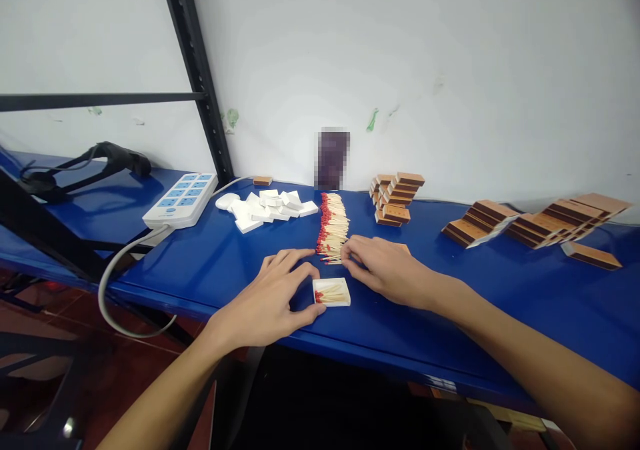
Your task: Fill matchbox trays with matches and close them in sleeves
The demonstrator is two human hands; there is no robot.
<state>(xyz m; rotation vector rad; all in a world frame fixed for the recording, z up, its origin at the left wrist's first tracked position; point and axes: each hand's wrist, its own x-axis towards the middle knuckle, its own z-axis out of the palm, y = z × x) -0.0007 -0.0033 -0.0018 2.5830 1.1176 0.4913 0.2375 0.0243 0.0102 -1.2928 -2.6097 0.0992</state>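
Note:
A small white matchbox tray [340, 283] lies on the blue table with several red-tipped matches [327, 295] inside. My left hand [273, 297] steadies its left end, thumb at the near edge and index finger at the far corner; the other fingers reach toward the match pile. Beyond the tray runs a long pile of loose matches [334, 220], red heads to the left. At the pile's near right end, my right hand [383, 267] has its fingers curled and pinched on matches, partly hidden by the fingers. An orange-brown piece [403, 247] shows behind this hand.
Left of the pile lie several white trays [273, 207], beside a power strip [183, 200] with a cable. Brown matchbox sleeves [395, 200] are stacked at the back right; further rows of sleeves [560, 220] lean far right. A black shelf post [200, 70] rises at left.

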